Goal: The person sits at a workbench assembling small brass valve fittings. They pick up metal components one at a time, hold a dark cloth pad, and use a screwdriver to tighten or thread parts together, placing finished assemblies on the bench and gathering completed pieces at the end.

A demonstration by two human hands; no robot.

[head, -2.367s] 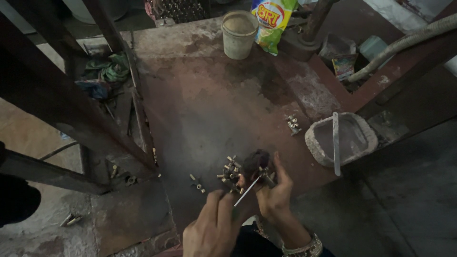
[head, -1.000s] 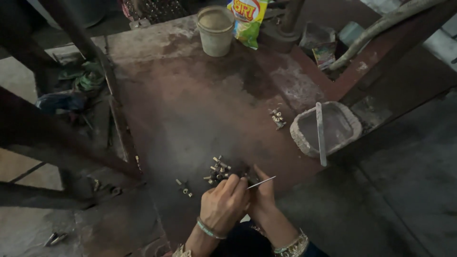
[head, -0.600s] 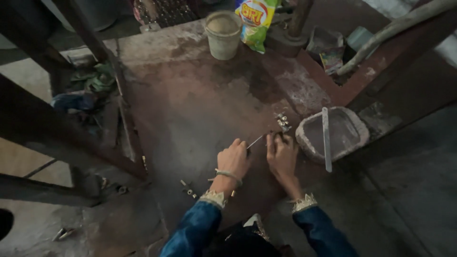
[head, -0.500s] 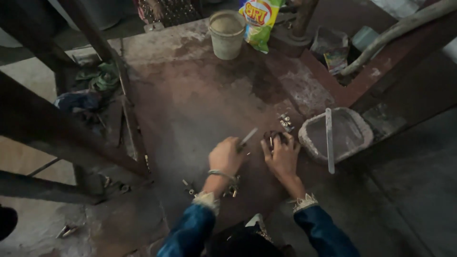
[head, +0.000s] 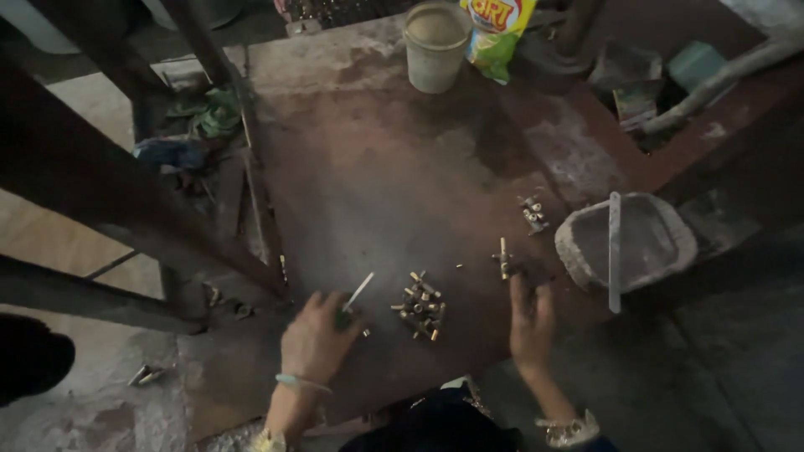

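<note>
While the left hand (head: pixel 316 339) stays curled around a thin, pale metal rod (head: pixel 358 291) whose tip slants up and to the right from between its fingers, it has drawn back toward the body since half a second ago and now rests on the rusty metal table (head: pixel 368 192) just left of a small heap of brass-coloured pieces (head: pixel 421 305). That heap lies bare between the hands, no longer covered by them as it was a second ago. The right hand (head: pixel 531 325) has also pulled back from beside the grey bowl (head: pixel 649 243); its fingers are stretched flat toward a single upright brass piece (head: pixel 502 257) and hold nothing that can be seen, though the dim light makes it hard to tell whether a fingertip touches the piece. As I judge it, the sorting has paused between picks, with the rod kept ready and the free hand going for a stray piece. A second small cluster of brass pieces (head: pixel 531 213) sits near the bowl's left rim, and a flat strip (head: pixel 614 251) lies across the bowl. Farther back stand a pale cup (head: pixel 435 46) and a yellow-green snack bag (head: pixel 496 33), cut off at the top edge. What the bowl contains and the lower end of the rod inside the fist cannot be made out.
</note>
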